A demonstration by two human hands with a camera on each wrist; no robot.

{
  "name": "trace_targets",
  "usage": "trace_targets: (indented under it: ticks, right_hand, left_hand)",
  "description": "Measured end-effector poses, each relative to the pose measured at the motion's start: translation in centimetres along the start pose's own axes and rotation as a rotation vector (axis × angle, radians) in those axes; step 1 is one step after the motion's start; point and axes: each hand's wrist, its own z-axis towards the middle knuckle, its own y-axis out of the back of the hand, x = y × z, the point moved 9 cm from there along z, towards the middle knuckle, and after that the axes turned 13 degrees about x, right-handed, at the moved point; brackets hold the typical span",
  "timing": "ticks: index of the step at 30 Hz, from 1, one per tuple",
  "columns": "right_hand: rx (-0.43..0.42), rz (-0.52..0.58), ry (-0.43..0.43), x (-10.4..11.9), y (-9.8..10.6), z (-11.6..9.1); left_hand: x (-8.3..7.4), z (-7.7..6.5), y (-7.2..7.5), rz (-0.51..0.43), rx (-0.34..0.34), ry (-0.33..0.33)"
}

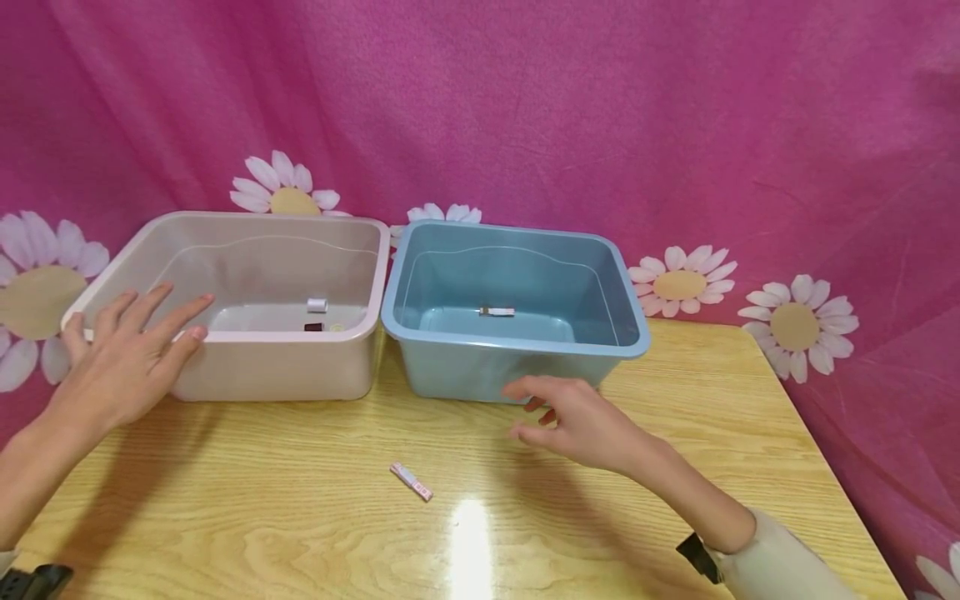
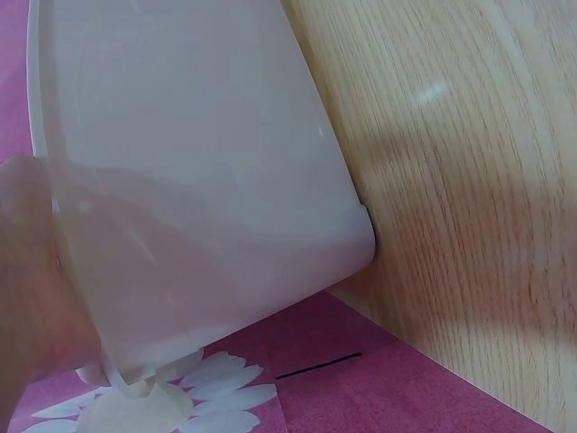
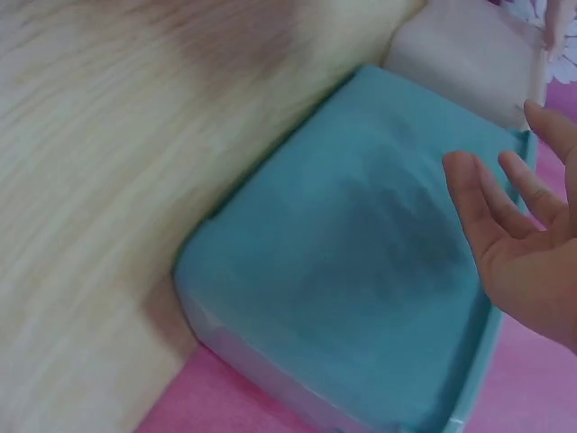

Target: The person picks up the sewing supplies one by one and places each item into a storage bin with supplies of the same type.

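My left hand lies over the front left corner of the pale beige bin, fingers spread and touching its rim. In the left wrist view that hand is at the bin's edge. My right hand hovers before the front wall of the blue bin, with fingers loosely bent and nothing between them. The right wrist view shows this hand beside the blue bin's rim. A small white and pink strip lies on the table. Inside the blue bin is a small white and brown piece.
The beige bin holds a small white cylinder, a dark piece and a pale yellowish bit. Both bins stand side by side on the wooden table. Behind them hangs a pink cloth with daisies.
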Motion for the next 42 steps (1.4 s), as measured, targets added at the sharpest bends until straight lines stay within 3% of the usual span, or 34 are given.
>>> trace_targets:
  ticks: [6,14,21,25,42]
  right_hand:
    - [0.097,0.106,-0.052,-1.4,-2.0,1.1]
    - [0.188,0.149,-0.058,-1.8,-4.6,2.9]
    - [0.259,0.191,-0.169,-2.4,-6.7,4.2]
    - [0.275,0.184,-0.215,-2.7,-7.6,4.8]
    - [0.300,0.135,-0.236,-2.7,-10.0,7.1]
  left_hand:
    - [0.0,0.0,0.0,0.000,-0.001,-0.003]
    - [0.0,0.1,0.1,0.004,0.007,0.005]
    - [0.0,0.0,0.0,-0.001,0.010,0.007]
    - [0.1,0.0,-0.1,-0.003,0.010,0.015]
    - [0.0,0.1,0.0,-0.005,-0.001,0.004]
